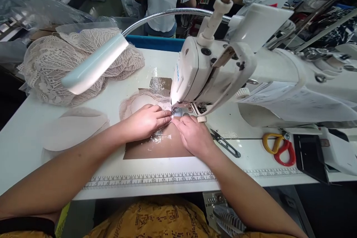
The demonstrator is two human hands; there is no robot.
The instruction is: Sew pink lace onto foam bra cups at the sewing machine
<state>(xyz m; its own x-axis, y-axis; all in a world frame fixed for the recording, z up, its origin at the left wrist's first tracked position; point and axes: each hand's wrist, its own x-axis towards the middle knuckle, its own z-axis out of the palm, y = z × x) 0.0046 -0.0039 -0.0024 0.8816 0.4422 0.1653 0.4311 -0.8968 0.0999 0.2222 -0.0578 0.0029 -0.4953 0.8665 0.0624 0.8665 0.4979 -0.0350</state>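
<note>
A pale pink lace piece (pixel 125 105) with a rounded, smooth cup lies under the head of a white sewing machine (pixel 188 68). My left hand (pixel 145 121) lies over it, its fingers held together and gripping the material close to the needle. Just right of the needle, my right hand (pixel 193 134) pinches the edge of the same piece between thumb and forefinger. The fingertips of both hands almost meet there, and they partly hide the presser foot. Beneath both hands a brown sheet (pixel 156 148) with shiny clear tape covers the table.
Lace pieces (pixel 47 70) are heaped at the left behind a lamp (pixel 96 63) on a bendable neck. Pale cup-shaped pieces (pixel 72 134) lie nearer. Thread snips (pixel 226 144) and red-and-yellow-handled scissors (pixel 286 152) lie right. A ruler strip (pixel 150 181) edges the table. Two people sit beyond.
</note>
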